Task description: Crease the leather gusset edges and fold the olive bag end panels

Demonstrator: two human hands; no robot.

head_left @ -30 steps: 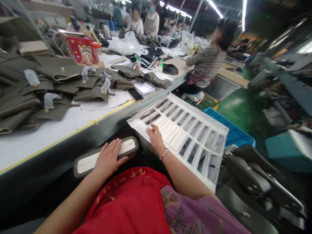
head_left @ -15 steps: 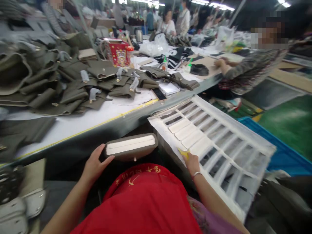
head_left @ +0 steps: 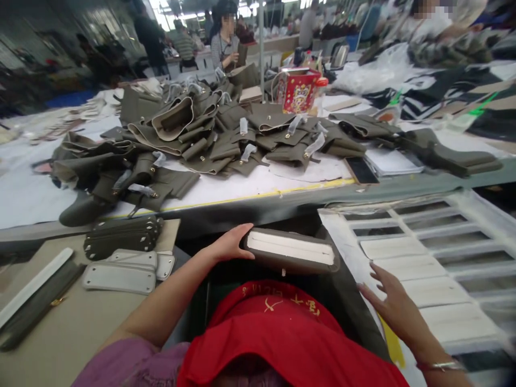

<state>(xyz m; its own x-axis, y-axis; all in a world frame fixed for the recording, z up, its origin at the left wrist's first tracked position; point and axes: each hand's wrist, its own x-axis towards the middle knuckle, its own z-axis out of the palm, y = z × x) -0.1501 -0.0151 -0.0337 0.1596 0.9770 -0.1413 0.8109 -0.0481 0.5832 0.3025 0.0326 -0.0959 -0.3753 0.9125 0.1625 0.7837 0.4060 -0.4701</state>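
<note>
My left hand grips the left end of a boxy olive-grey bag piece, thumb and fingers on either side of its corner. A white panel with a thin line along it is set in the upward face. My right hand is open, with its fingers apart, over the left side of a white slotted rack. Several white strips lie in the rack near its fingertips. Beside that hand, a yellow patch shows on the rack's edge.
Olive-grey bag pieces are heaped on the white-covered table ahead. A phone, a white pad and a red box are there too. Grey studded plates lie at left. Several people work further back.
The view has swung left. My right hand has moved off the yellow patch and spread its fingers near the white strips. My left hand keeps hold of the bag piece.
</note>
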